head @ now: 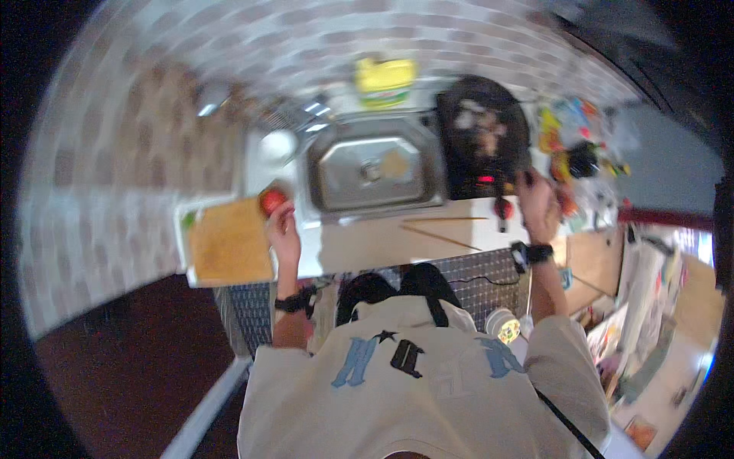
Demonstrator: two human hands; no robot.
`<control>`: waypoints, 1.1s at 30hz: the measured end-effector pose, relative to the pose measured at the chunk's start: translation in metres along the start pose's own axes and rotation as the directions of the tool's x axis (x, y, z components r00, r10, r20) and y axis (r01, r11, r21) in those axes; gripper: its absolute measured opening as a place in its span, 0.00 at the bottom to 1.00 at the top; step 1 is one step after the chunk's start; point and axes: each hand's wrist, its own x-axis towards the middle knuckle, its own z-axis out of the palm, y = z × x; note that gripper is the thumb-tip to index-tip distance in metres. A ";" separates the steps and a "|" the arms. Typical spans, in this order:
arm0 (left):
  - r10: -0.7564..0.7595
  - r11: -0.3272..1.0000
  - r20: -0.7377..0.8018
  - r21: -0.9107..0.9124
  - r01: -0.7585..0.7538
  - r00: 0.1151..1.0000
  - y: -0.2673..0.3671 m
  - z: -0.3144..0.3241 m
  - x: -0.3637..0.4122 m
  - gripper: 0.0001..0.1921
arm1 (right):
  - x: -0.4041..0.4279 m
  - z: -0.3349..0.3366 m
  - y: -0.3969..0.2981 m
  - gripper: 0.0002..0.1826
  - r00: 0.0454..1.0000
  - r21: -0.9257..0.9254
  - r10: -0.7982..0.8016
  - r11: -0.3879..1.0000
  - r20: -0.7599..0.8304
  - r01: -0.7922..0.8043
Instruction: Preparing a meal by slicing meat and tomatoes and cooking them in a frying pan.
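Note:
My left hand (284, 232) is at the right edge of a wooden cutting board (229, 244), its fingertips against a round red object (272, 199), perhaps a tomato. Blur hides whether the fingers grip it. To the right, my right hand (538, 206) is over the counter beside a dark pan (484, 97) with food pieces in it. The pan's black handle (503, 221) points toward me, just left of that hand. What the right fingers do is too blurred to make out. A red display glows on the dark cooktop (467, 186) below the pan.
Between my hands is a steel sink (373, 203) with a tan patch inside. Two chopsticks (441, 236) lie on the white counter (355, 246). A yellow container (385, 80) stands behind the sink, a white bowl (278, 146) to its left. Colourful packets (573, 123) crowd the right end.

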 end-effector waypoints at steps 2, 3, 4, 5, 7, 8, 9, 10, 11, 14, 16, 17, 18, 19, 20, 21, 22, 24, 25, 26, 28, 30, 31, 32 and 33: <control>-0.024 0.998 -0.093 0.050 0.029 0.995 -0.024 -0.048 -0.006 0.11 | -0.036 -0.012 -0.033 0.16 1.000 0.129 -0.004 0.992 -0.012 0.006; -0.032 0.996 -0.118 0.075 0.041 0.992 -0.047 -0.071 -0.010 0.12 | -0.060 -0.014 -0.055 0.11 0.991 0.472 0.095 0.872 0.090 -0.127; -0.055 0.989 -0.167 0.129 0.077 0.984 -0.056 -0.086 -0.017 0.12 | -0.080 -0.001 -0.047 0.10 0.990 0.589 0.032 0.801 0.135 -0.106; -0.072 0.978 -0.217 0.178 0.112 0.973 -0.063 -0.103 -0.027 0.12 | -0.093 0.016 -0.045 0.09 0.985 0.695 -0.032 0.712 0.170 -0.096; -0.081 0.887 -0.278 0.417 0.196 0.957 -0.087 -0.149 -0.054 0.12 | -0.138 0.047 -0.090 0.10 0.962 0.736 -0.085 0.662 0.261 -0.141; -0.120 0.918 -0.314 0.325 0.226 0.942 -0.111 -0.169 -0.066 0.11 | -0.159 0.069 -0.110 0.10 0.929 0.789 -0.081 0.558 0.362 -0.259; -0.134 0.911 -0.330 0.329 0.247 0.934 -0.122 -0.181 -0.070 0.11 | -0.177 0.083 -0.136 0.10 0.907 0.740 -0.097 0.616 0.410 -0.269; -0.066 0.891 -0.304 0.411 0.193 0.950 -0.129 -0.192 -0.070 0.12 | -0.191 0.100 -0.154 0.10 0.875 0.717 -0.142 0.641 0.463 -0.275; 0.001 0.863 -0.266 0.486 0.134 0.964 -0.136 -0.201 -0.067 0.12 | -0.202 0.114 -0.170 0.11 0.841 0.693 -0.181 0.665 0.511 -0.278; 0.026 0.796 -0.200 0.596 0.100 0.979 -0.158 -0.216 -0.048 0.14 | -0.234 0.135 -0.223 0.12 0.762 0.675 -0.178 0.614 0.623 -0.409; 0.058 0.794 -0.215 0.602 0.086 0.975 -0.156 -0.217 -0.045 0.14 | -0.245 0.141 -0.237 0.11 0.723 0.671 -0.231 0.622 0.651 -0.404; 0.098 0.787 -0.235 0.613 0.069 0.967 -0.154 -0.219 -0.044 0.14 | -0.249 0.146 -0.237 0.11 0.699 0.658 -0.236 0.620 0.675 -0.427; 0.098 0.789 -0.233 0.611 0.067 0.968 -0.154 -0.223 -0.046 0.14 | -0.250 0.150 -0.233 0.12 0.671 0.623 -0.219 0.641 0.708 -0.448; 0.059 0.804 -0.208 0.590 0.077 0.976 -0.156 -0.227 -0.047 0.14 | -0.253 0.156 -0.223 0.12 0.677 0.626 -0.217 0.640 0.704 -0.446; 0.021 0.816 -0.182 0.571 0.088 0.983 -0.157 -0.229 -0.048 0.15 | -0.256 0.161 -0.210 0.12 0.674 0.622 -0.215 0.641 0.707 -0.449; 0.027 0.815 -0.185 0.573 0.085 0.982 -0.160 -0.232 -0.050 0.15 | -0.260 0.168 -0.198 0.12 0.667 0.620 -0.219 0.642 0.712 -0.451; 0.077 0.817 -0.135 0.577 0.015 0.988 -0.163 -0.234 -0.055 0.15 | -0.263 0.176 -0.186 0.13 0.679 0.603 -0.227 0.698 0.698 -0.386; 0.036 0.856 -0.045 0.518 -0.007 0.998 -0.155 -0.231 -0.056 0.17 | -0.268 0.190 -0.159 0.13 0.675 0.588 -0.192 0.689 0.712 -0.424; 0.040 0.853 -0.043 0.522 -0.011 0.998 -0.151 -0.232 -0.050 0.17 | -0.272 0.196 -0.147 0.13 0.665 0.568 -0.156 0.680 0.730 -0.464; 0.085 0.825 -0.053 0.564 -0.040 0.995 -0.149 -0.232 -0.039 0.18 | -0.275 0.203 -0.136 0.12 0.686 0.580 -0.134 0.661 0.715 -0.476; 0.182 0.764 -0.092 0.640 -0.082 0.979 -0.161 -0.246 -0.008 0.19 | -0.278 0.205 -0.137 0.11 0.699 0.584 -0.124 0.660 0.704 -0.472; 0.226 0.752 -0.126 0.652 -0.091 0.966 -0.168 -0.262 0.048 0.23 | -0.282 0.216 -0.129 0.11 0.730 0.621 -0.103 0.612 0.676 -0.489; 0.215 0.763 -0.141 0.642 -0.075 0.966 -0.161 -0.268 0.079 0.26 | -0.283 0.217 -0.127 0.11 0.734 0.626 -0.095 0.602 0.673 -0.496; 0.210 0.742 -0.200 0.670 -0.022 0.957 -0.166 -0.277 0.109 0.29 | -0.281 0.218 -0.126 0.11 0.728 0.610 -0.099 0.629 0.679 -0.483; 0.204 0.722 -0.255 0.691 0.030 0.945 -0.171 -0.281 0.133 0.33 | -0.282 0.218 -0.125 0.11 0.723 0.590 -0.097 0.656 0.685 -0.471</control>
